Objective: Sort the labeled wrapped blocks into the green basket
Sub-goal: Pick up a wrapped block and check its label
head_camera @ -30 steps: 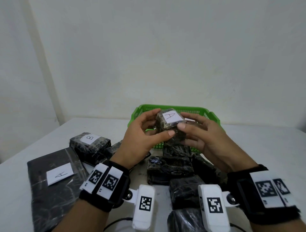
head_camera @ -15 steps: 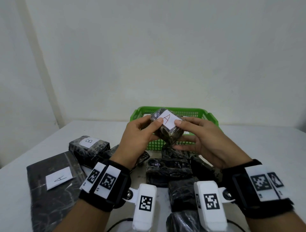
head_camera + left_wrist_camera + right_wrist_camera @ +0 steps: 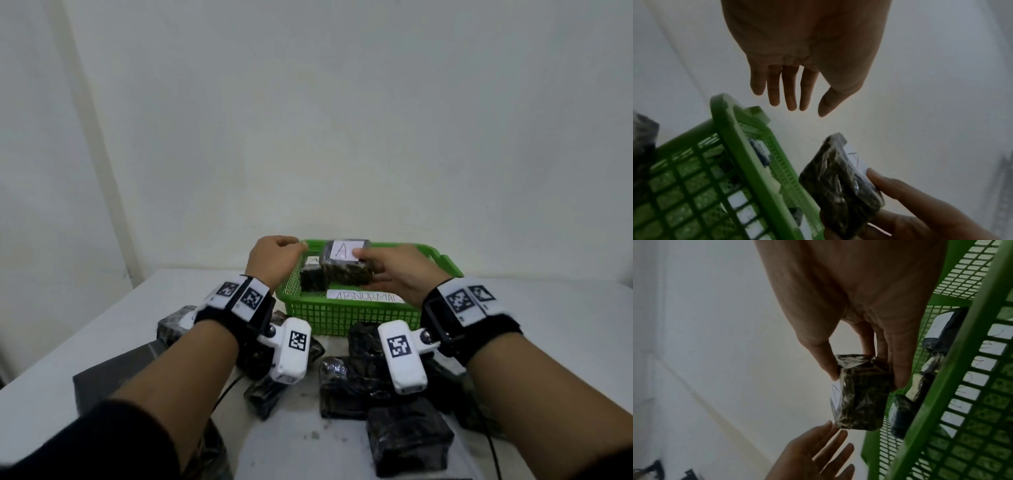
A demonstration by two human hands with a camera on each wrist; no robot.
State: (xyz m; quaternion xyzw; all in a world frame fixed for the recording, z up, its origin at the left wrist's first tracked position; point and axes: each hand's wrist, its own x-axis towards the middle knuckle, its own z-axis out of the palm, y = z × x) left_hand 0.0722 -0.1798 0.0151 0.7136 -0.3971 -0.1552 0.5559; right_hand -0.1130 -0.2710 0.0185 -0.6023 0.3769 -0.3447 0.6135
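Note:
A dark wrapped block (image 3: 346,265) with a white "A" label hangs over the green basket (image 3: 342,317), held between the thumb and fingers of my right hand (image 3: 378,270). In the right wrist view the same block (image 3: 863,395) sits in that hand (image 3: 867,381), just left of the basket's rim (image 3: 953,386). My left hand (image 3: 277,255) hovers at the basket's left rim, holding nothing. Its fingers (image 3: 789,91) are straight and apart from the block (image 3: 840,183). Another labeled block (image 3: 313,279) and a white "ABNORMAL" card (image 3: 364,296) lie inside the basket.
Several unsorted dark wrapped blocks (image 3: 352,387) lie on the white table in front of the basket, one large one (image 3: 407,442) nearest me. A flat dark packet (image 3: 113,383) lies at the left. A white wall stands close behind the basket.
Both hands moved forward from in front of the basket to over it. My left hand let go of the "A" block, and my right hand alone now holds it.

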